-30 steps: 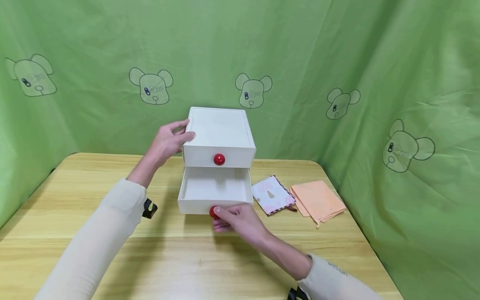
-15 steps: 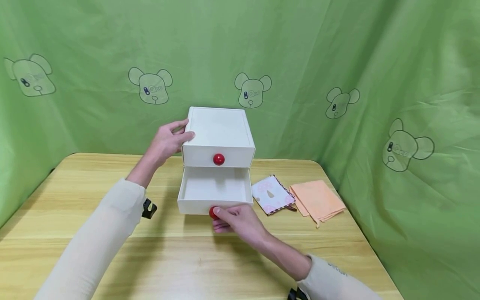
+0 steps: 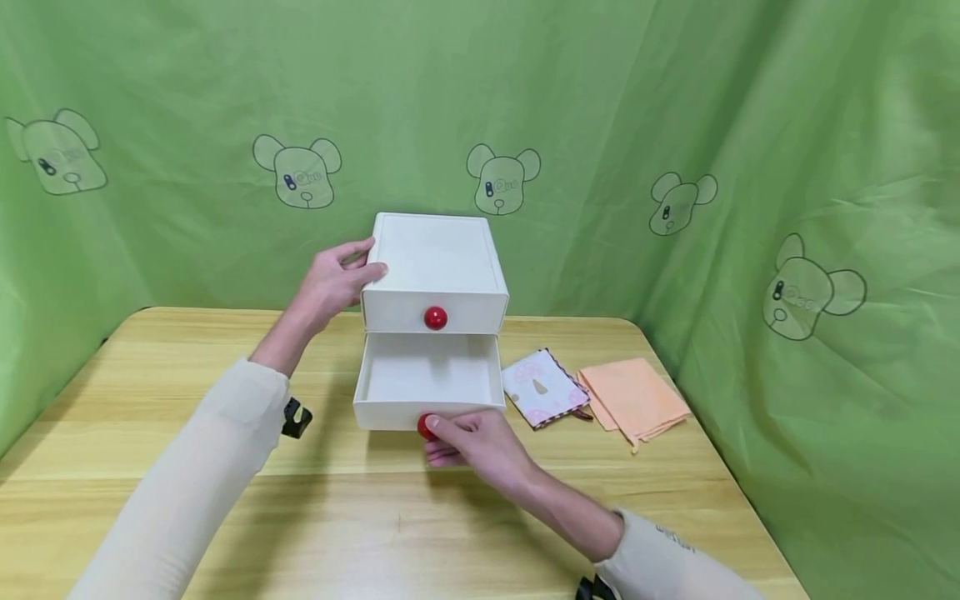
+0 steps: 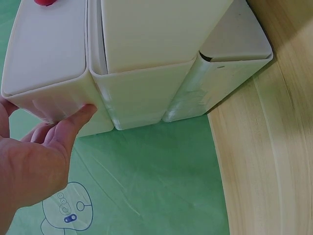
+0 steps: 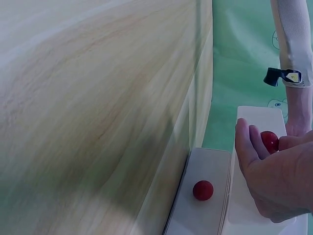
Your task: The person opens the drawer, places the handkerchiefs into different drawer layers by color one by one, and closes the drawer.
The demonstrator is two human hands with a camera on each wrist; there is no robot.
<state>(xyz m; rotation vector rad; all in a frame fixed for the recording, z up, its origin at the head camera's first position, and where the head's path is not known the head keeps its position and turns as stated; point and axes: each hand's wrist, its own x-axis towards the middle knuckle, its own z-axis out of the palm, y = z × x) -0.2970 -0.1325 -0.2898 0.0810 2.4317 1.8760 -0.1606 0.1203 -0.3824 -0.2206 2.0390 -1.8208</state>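
A white drawer cabinet with red round knobs stands on the table. Its middle drawer is pulled out, and nothing shows inside. My left hand rests on the cabinet's upper left side, thumb on the top edge and fingers against the side wall. With thumb and fingers, my right hand pinches the red knob of the pulled-out drawer. The top drawer is closed. The bottom drawer, closed as well, shows in the right wrist view and is hidden from the head view.
Right of the cabinet, a folded white patterned cloth with a checked edge lies on the wooden table. A folded orange cloth lies beside it. Green curtains with bear-head drawings hang behind and at the sides.
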